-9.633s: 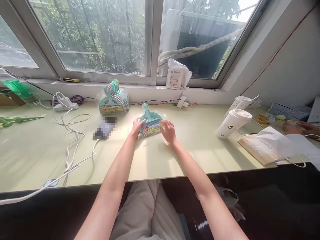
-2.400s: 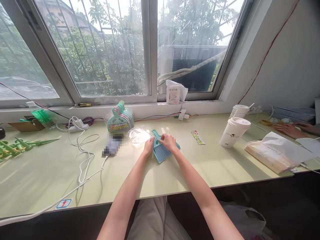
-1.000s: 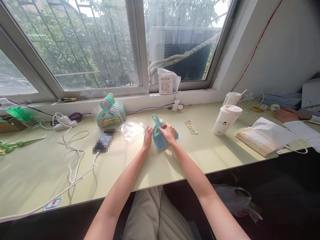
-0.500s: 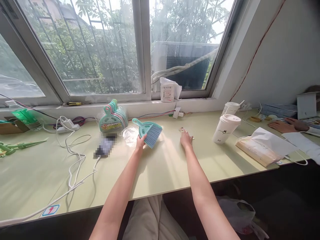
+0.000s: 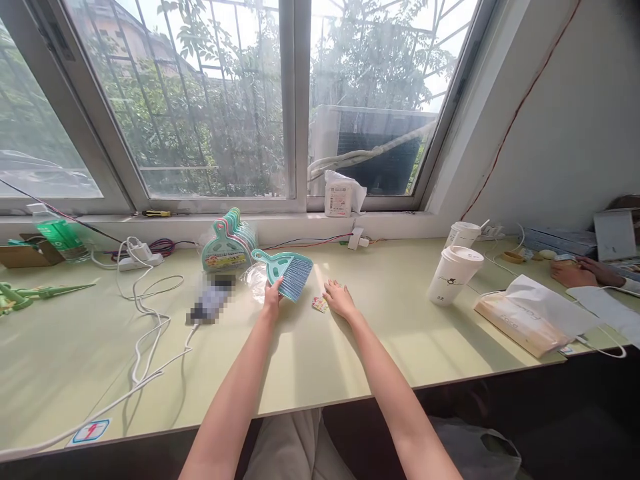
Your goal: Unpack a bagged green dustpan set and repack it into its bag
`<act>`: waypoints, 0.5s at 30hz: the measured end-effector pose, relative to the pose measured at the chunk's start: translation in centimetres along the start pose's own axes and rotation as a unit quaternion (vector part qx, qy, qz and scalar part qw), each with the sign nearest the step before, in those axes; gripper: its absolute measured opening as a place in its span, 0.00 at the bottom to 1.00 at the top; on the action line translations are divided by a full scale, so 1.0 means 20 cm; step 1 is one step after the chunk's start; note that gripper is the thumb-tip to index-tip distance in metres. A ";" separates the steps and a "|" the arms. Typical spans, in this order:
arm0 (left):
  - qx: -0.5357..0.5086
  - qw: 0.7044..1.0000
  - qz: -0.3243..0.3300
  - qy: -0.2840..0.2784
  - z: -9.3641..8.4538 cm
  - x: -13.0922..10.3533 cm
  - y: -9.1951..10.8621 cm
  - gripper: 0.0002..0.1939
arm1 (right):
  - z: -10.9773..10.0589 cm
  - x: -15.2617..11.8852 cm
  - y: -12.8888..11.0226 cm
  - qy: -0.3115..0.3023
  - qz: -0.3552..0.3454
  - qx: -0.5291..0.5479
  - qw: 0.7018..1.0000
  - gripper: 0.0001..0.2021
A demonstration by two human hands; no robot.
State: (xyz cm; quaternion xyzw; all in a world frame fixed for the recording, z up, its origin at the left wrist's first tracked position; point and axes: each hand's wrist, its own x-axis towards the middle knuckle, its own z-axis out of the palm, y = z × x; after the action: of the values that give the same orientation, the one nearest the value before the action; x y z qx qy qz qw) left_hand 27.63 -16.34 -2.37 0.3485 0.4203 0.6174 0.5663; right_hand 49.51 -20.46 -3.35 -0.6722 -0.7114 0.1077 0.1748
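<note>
My left hand (image 5: 273, 297) grips a small turquoise dustpan (image 5: 277, 264) with a grey-blue bristled brush (image 5: 299, 277) set in it. The set is held tilted a little above the table, bristles facing up. My right hand (image 5: 341, 300) rests on the tabletop with its fingers spread, its fingertips beside a small colourful printed card (image 5: 320, 305) lying flat. Behind my left hand lies a crumpled clear plastic wrapper (image 5: 257, 281). A stack of similar dustpans (image 5: 227, 247) in clear wrap stands near the wall.
A phone-like blurred object (image 5: 213, 301) with a white cable lies to the left. Two white cups (image 5: 456, 277) and a tissue pack (image 5: 525, 317) stand on the right. At far right, another person's hands (image 5: 583, 272) work. A power strip (image 5: 141, 259) sits at back left.
My right hand has moved left, towards the dustpan, and its fingers have spread. The printed card has moved left with it. My left hand and the dustpan have shifted slightly left.
</note>
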 end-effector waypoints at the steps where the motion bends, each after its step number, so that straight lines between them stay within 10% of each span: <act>1: 0.005 1.000 0.001 -0.004 0.00 0.00 0.00 0.29 | -0.01 0.00 0.01 0.012 0.003 0.005 1.000 0.22; 11: 0.050 0.998 -0.024 -0.041 0.07 -0.06 -0.03 0.28 | -0.10 -0.02 0.07 -0.087 0.000 0.034 0.996 0.27; 15: 0.059 0.996 -0.030 -0.054 0.09 -0.07 -0.06 0.26 | -0.08 -0.01 0.04 -0.004 0.035 0.039 0.999 0.22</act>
State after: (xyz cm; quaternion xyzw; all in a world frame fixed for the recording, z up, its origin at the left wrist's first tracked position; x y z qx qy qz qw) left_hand 29.94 -17.47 -2.71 0.4013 0.4349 0.5551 0.5846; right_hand 50.96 -20.82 -2.28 -0.6885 -0.6836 0.1443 0.1944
